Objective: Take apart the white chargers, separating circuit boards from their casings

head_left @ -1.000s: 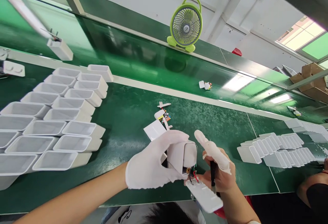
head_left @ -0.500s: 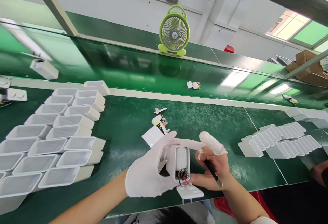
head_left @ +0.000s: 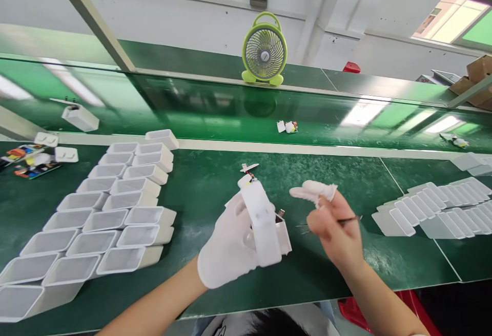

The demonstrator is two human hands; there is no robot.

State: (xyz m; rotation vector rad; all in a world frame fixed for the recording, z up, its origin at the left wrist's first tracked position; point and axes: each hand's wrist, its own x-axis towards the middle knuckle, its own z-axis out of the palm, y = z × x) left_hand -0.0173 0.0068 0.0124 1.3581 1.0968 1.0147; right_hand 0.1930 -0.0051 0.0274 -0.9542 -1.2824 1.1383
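Observation:
My left hand [head_left: 228, 244], in a white glove, is closed around a white plastic housing [head_left: 265, 238]. The housing's smooth long side faces up. A white end piece with metal prongs [head_left: 283, 236] sticks out on its right, partly hidden behind it. To the right, apart from the housing, my right hand [head_left: 334, 223] is closed on a slim dark tool [head_left: 348, 219], mostly hidden by the fingers. White coverings sit on its extended fingertips. Just beyond my left hand lies a small circuit assembly [head_left: 248, 178] with a white prong piece, partly covered by the housing.
Rows of open white housings [head_left: 111, 233] stand at left, beside loose circuit boards [head_left: 36, 164]. Stacked white housings [head_left: 434, 205] lie at right. A green fan [head_left: 265, 51] stands on the back ledge, with a small assembly [head_left: 287, 126] below it. A red stool [head_left: 353, 310] shows below the table edge.
My left hand has turned the housing, so its open end and inner wiring no longer face me. My right hand has moved away from it, up and right, still with the tool.

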